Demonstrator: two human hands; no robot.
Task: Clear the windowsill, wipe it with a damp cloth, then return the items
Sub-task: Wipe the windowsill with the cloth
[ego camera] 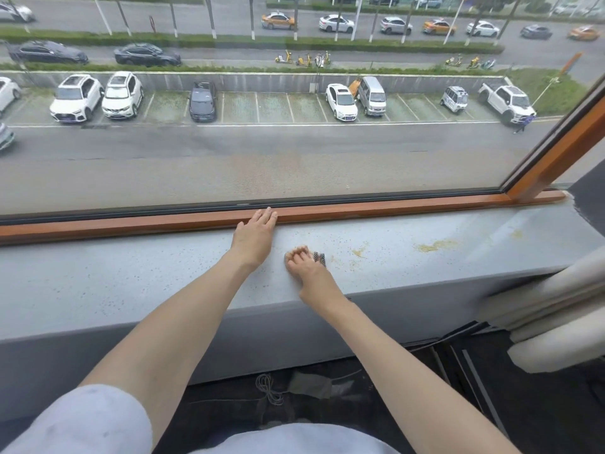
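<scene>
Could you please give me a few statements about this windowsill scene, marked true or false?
1. The left hand lies flat, fingers straight, fingertips reaching the wooden frame. True.
2. The right hand hangs idle, off the windowsill. False: it is on the windowsill, fingers curled over a small checked cloth.
3. Yellowish stains lie on the windowsill to the right of the right hand. True.
4. The pale curtain hangs at the left end of the window. False: it hangs at the right edge of the view.
</scene>
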